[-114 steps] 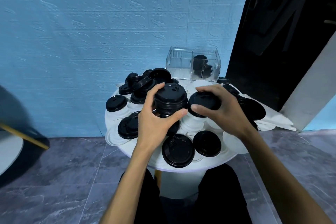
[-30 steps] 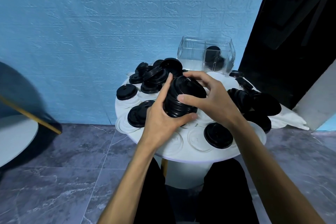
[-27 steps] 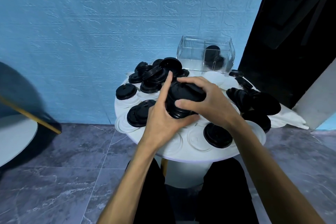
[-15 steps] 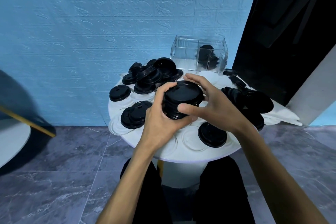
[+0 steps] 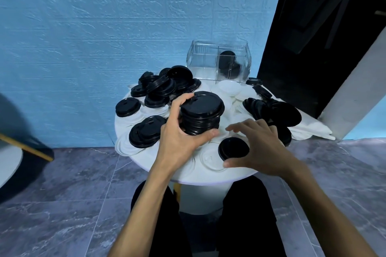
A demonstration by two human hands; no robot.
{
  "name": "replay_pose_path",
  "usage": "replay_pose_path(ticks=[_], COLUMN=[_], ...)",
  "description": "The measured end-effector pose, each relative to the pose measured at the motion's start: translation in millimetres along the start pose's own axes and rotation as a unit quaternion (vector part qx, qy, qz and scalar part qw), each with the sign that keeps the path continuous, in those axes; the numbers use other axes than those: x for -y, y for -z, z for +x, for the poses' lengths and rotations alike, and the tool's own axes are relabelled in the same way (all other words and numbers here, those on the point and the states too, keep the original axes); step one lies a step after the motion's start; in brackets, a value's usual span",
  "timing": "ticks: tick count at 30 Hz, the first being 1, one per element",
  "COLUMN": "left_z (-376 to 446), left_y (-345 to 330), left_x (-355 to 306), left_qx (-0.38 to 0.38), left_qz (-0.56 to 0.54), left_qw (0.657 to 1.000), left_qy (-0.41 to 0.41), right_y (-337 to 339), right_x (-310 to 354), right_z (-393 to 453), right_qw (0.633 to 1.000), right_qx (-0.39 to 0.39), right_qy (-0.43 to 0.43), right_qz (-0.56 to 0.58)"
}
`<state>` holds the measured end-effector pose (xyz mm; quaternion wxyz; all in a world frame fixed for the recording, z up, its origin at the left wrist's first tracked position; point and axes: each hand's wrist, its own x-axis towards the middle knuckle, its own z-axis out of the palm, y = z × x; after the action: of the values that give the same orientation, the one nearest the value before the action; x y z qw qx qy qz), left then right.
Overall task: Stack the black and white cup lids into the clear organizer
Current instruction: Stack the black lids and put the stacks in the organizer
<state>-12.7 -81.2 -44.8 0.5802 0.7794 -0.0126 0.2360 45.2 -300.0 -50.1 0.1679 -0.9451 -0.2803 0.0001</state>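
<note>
Left hand (image 5: pixel 177 137) grips the black lid stack (image 5: pixel 200 113) as a collector; right hand (image 5: pixel 259 148), fingers spread, probably about to grab the loose black lid (image 5: pixel 233 148) off the tabletop (image 5: pixel 208 175).

Crowded round white worktop (image 5: pixel 208 175), with open air above it

The way to the clear ribbed plastic organizer (image 5: pixel 218 61) at the far edge is open from above; its left compartment looks free, while a black lid stack (image 5: pixel 226 62) fills part of the right one. A heap of loose black lids (image 5: pixel 165 85) stands left of that path, a leaning row of black lids (image 5: pixel 273 110) right of it, and flat white lids (image 5: pixel 228 87) lie between. The left hand (image 5: pixel 177 137) gripping a tall stack of black lids (image 5: pixel 201 115) occupies the centre. The right hand (image 5: pixel 259 148) hovers spread over a single black lid (image 5: pixel 233 148) near the front edge.
</note>
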Motion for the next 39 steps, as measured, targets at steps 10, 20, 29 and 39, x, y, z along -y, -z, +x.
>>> replay_pose_path(ticks=[10,20,29,39], left_z=[0,-1,-2,-4], left_y=[1,6,8,17], left_x=[2,4,-3,-9], left_qx=[-0.002,-0.008,-0.006,-0.007], left_qz=[-0.004,-0.01,0.018,0.039], left_qw=[1.0,1.0,1.0,0.999], left_qy=[0.003,0.012,0.019,0.035], right_y=[-13,29,64,47], right_x=[-3,8,48,80], right_z=[2,13,50,66], right_qw=[0.999,0.991,0.931,0.951], right_qx=[0.019,-0.049,-0.096,-0.048], right_qy=[-0.008,0.015,0.075,0.111], right_qz=[-0.048,0.124,0.344,0.283])
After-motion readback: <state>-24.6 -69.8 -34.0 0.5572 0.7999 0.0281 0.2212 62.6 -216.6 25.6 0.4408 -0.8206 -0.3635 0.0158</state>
